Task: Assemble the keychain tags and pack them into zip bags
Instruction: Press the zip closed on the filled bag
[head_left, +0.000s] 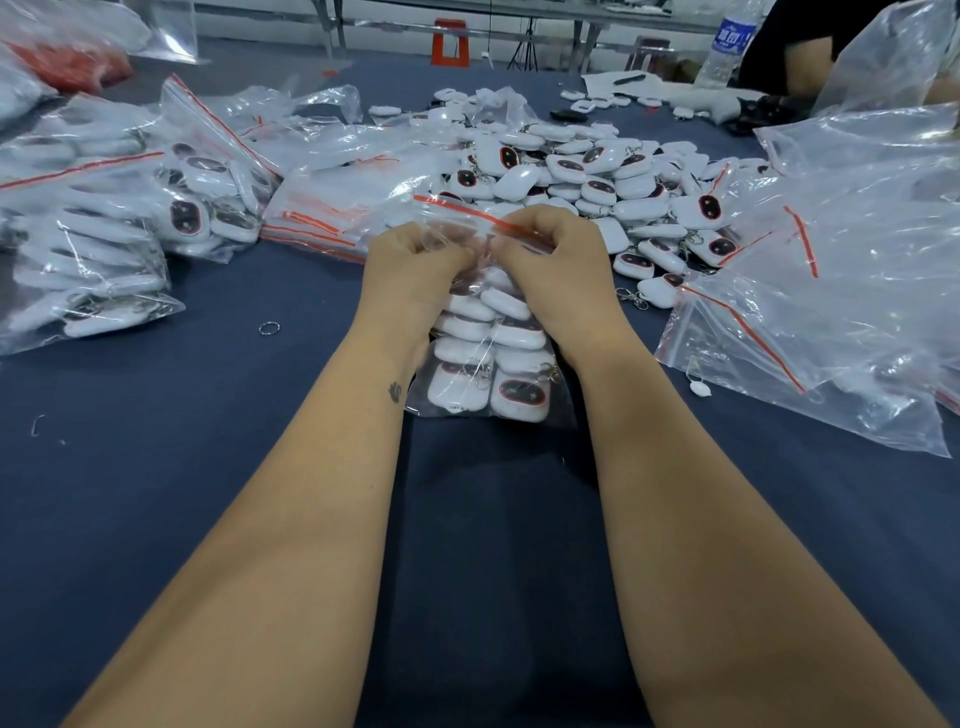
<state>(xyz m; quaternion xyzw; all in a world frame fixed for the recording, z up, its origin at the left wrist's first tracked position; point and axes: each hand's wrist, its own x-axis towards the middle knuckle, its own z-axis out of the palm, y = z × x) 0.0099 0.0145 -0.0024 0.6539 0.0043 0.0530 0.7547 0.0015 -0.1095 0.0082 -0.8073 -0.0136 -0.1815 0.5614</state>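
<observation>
Filled zip bags (93, 228) are lying heaped at the far left of the dark blue table (208, 415), so packing looks well underway. A loose split ring (269, 327) is sitting near them. At centre, the left hand (410, 265) and right hand (550, 249) are both curling their fingers around the neck of 1 zip bag (488, 364), bunching the plastic just below its red seal strip (467, 210); white keychain tags (514, 397) are stacking inside in 2 columns. Sealing seems to be the step in hand. Beyond, a big pile of unpacked tags (597, 176) is waiting, and empty bags (831, 312) are spreading to the right, so much is left.
</observation>
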